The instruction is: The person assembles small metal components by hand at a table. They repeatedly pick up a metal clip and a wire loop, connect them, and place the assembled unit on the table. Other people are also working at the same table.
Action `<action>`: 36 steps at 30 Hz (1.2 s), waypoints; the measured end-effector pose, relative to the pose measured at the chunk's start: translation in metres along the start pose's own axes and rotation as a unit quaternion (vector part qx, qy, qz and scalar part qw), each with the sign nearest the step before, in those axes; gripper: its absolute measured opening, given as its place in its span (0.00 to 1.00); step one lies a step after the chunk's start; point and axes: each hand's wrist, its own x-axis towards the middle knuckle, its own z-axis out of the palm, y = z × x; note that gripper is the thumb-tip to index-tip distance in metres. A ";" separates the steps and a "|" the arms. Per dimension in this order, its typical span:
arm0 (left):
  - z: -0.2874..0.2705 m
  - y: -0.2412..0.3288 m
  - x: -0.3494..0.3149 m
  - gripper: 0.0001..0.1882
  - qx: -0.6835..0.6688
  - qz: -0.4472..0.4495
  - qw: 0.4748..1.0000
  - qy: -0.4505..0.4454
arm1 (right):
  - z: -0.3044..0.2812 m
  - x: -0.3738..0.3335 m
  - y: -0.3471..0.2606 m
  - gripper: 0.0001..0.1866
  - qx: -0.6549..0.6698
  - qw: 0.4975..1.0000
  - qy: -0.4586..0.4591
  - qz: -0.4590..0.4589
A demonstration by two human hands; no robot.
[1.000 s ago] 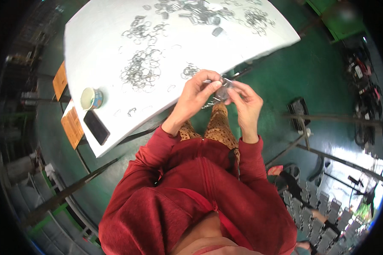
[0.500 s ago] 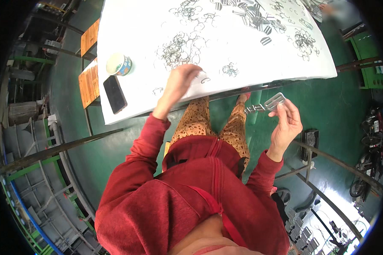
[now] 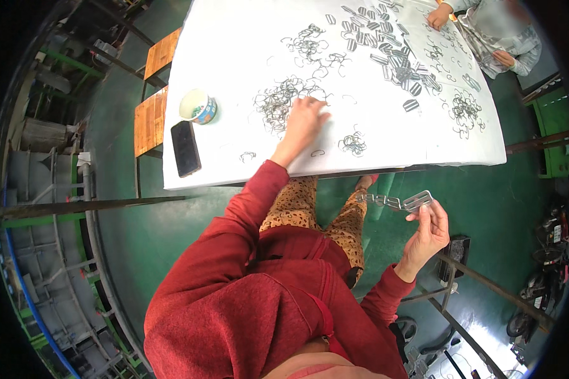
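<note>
My left hand [image 3: 306, 123] reaches over the white-covered table, its slightly blurred fingers at the right edge of a pile of thin dark wire hooks or rings [image 3: 278, 104]. The thumb stands apart from the fingers, and I see nothing held there. My right hand [image 3: 427, 237] pinches a silvery slotted metal buckle [image 3: 417, 201] between thumb and fingers, beyond the table's near edge. From the buckle a short row of linked wire pieces [image 3: 380, 200] extends to the left. One loose curved wire piece [image 3: 317, 153] lies near my left wrist, with a small wire heap [image 3: 353, 144] to its right.
A paper cup [image 3: 199, 107] and a black phone [image 3: 185, 149] are at the table's left. Striped metal buckles [image 3: 398, 66] lie scattered farther back, with another wire heap [image 3: 465, 114] at right. A co-worker's hand [image 3: 439, 17] is over the far right side. Wooden stools [image 3: 150, 120] stand left.
My left hand has moved farther onto the table, to the wire pile. My right hand still holds the buckle with its row of links. The view has shifted, bringing more of the co-worker in.
</note>
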 end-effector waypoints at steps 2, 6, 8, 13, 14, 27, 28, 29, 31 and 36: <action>-0.012 -0.032 0.006 0.13 0.066 -0.032 0.997 -0.012 | 0.001 0.000 -0.001 0.11 -0.003 1.000 0.000 0.003; -0.034 -0.081 0.005 0.09 0.106 -0.042 0.993 -0.018 | 0.002 0.001 -0.002 0.11 -0.001 1.000 -0.007 0.004; -0.040 -0.091 0.008 0.09 0.104 -0.059 0.993 -0.004 | 0.005 0.001 -0.004 0.11 -0.002 1.000 -0.001 0.006; -0.042 -0.071 0.054 0.06 0.020 -0.005 1.000 0.021 | 0.008 0.002 -0.009 0.11 -0.007 1.000 -0.008 -0.007; -0.037 -0.067 0.067 0.06 -0.006 -0.001 1.000 0.006 | 0.009 0.002 -0.011 0.11 -0.003 1.000 -0.007 -0.011; 0.019 -0.072 0.107 0.08 -0.002 -0.032 0.997 -0.063 | 0.012 -0.001 -0.016 0.11 0.001 1.000 0.004 0.007; 0.014 -0.069 0.109 0.08 -0.008 -0.028 0.997 -0.066 | 0.012 -0.001 -0.015 0.11 0.003 1.000 0.000 0.011; 0.013 -0.068 0.110 0.08 -0.014 -0.023 0.997 -0.069 | 0.011 -0.001 -0.012 0.11 0.003 1.000 0.000 0.016; 0.015 -0.068 0.119 0.08 -0.036 -0.015 0.998 -0.040 | 0.010 0.002 -0.011 0.11 0.006 1.000 -0.005 0.017; 0.041 -0.073 0.150 0.08 0.000 0.034 0.999 0.021 | 0.014 0.004 -0.013 0.11 0.024 0.999 0.008 0.026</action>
